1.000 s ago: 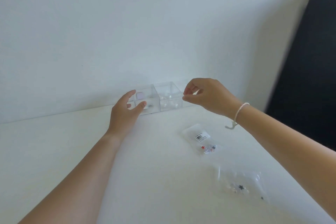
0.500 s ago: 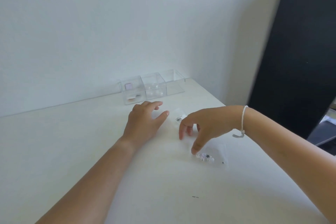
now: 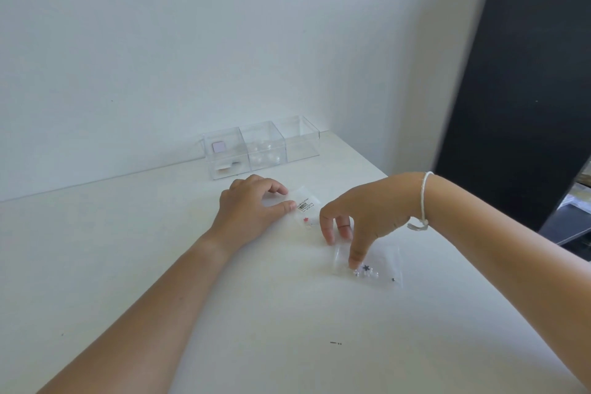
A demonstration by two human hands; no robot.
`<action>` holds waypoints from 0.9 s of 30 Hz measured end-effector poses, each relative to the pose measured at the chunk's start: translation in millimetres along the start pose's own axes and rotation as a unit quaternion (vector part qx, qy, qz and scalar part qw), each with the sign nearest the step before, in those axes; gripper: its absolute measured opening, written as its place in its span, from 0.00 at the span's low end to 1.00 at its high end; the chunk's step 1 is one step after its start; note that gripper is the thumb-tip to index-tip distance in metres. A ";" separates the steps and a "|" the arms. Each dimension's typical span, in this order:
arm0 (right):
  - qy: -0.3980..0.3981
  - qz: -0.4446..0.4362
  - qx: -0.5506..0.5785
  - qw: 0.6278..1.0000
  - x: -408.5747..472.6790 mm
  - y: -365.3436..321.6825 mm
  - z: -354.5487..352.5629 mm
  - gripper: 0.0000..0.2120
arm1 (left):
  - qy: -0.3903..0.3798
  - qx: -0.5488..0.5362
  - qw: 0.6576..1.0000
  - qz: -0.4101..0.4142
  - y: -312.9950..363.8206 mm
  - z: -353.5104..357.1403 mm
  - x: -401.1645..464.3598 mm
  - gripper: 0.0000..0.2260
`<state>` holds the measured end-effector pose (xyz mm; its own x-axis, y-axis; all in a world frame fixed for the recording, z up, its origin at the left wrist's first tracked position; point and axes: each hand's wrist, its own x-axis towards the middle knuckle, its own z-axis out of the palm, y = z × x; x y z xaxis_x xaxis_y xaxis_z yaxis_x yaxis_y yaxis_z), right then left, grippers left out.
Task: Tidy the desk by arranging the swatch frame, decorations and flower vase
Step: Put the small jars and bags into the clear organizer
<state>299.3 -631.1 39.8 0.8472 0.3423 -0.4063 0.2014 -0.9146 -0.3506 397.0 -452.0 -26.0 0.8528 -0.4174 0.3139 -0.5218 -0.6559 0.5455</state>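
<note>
Two small clear packets of decorations lie on the white desk. The far packet carries a barcode label and tiny red pieces; my left hand rests flat beside it, thumb and forefinger touching its left edge. The near packet holds small clear beads and a dark star. My right hand hovers over it with fingers pointing down, the thumb tip pressing its left part. A row of three clear boxes stands against the wall behind. No frame or vase is in view.
The desk's right edge runs diagonally past my right arm. A tall black panel stands beyond that edge. The left clear box holds a small lilac tile. A tiny dark speck lies on the near desk.
Both hands have left the clear boxes and come down toward me onto the two packets. My view has swung right, bringing the black panel further in.
</note>
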 end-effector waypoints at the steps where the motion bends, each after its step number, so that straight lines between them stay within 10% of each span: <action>1: 0.002 0.001 0.005 1.000 1.5 -0.4 0.8 0.14 | -0.004 -0.006 1.000 -0.001 0.2 -0.9 0.3 0.06; 14: -0.002 -0.011 0.028 1.000 9.4 2.3 -10.4 0.08 | -0.028 0.039 0.999 -0.012 -2.6 1.8 5.7 0.12; 27: 0.220 -0.066 0.272 0.934 20.1 32.1 -29.7 0.09 | -0.023 -0.179 0.983 -0.038 0.3 -9.1 1.7 0.09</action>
<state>337.4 -660.0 45.5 0.9769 0.2131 0.0153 0.1401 -0.5846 -0.7991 398.5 -447.2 -18.2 0.8834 -0.4080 0.2308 -0.4078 -0.4263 0.8074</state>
